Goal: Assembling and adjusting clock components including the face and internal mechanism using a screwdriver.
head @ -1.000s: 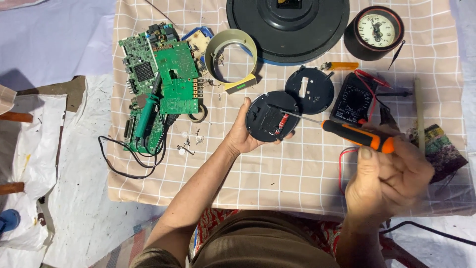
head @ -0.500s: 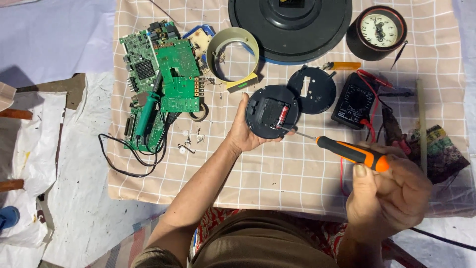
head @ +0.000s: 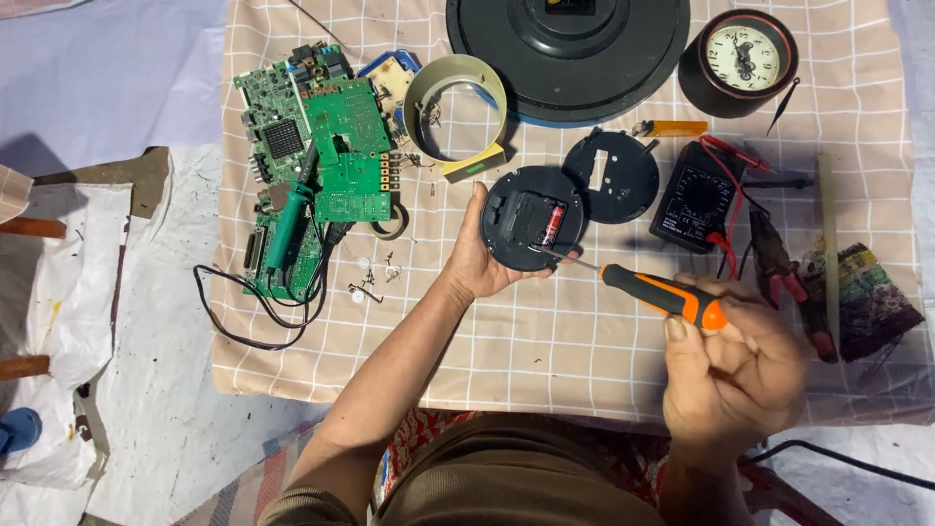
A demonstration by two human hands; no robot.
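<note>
While the checked cloth (head: 545,360) covers most of the tabletop, the biggest item on it is the big black round clock back (head: 570,49) at the top edge, w/ a small dark-rimmed clock (head: 748,56) to its right. Left side holds a pile of green circuit boards (head: 321,166), a green-handled tool and black cable lying over them. A black multimeter (head: 696,200) w/ red leads sits right of centre, red-handled pliers (head: 784,278) beside it, and a loose black round cover plate (head: 614,177) just left of the meter.

The work piece is the small black round clock module (head: 534,229), lifted a bit off the cloth near the centre. Left hand (head: 482,258) is clamped on its left rim, thumb over the front, fingers behind. Looks like light, stiff moulded plastic, prob. brittle at clips and thin edges, so the rim is the sensible grip, not the centre. It acts as a small housing: inside, a dark rectangular mechanism block and a red-wrapped cell in a slot on the right.

Right hand (head: 735,365) is closed round the orange-black screwdriver (head: 662,294), thin shaft angled up-left, tip touching the module's lower inside near the cell. Handle looks rubbery, non-slip.

A pale ring (head: 456,117) stands open, w/ only small bits inside. Tiny screws (head: 375,278) lie loose left of the wrist.
</note>
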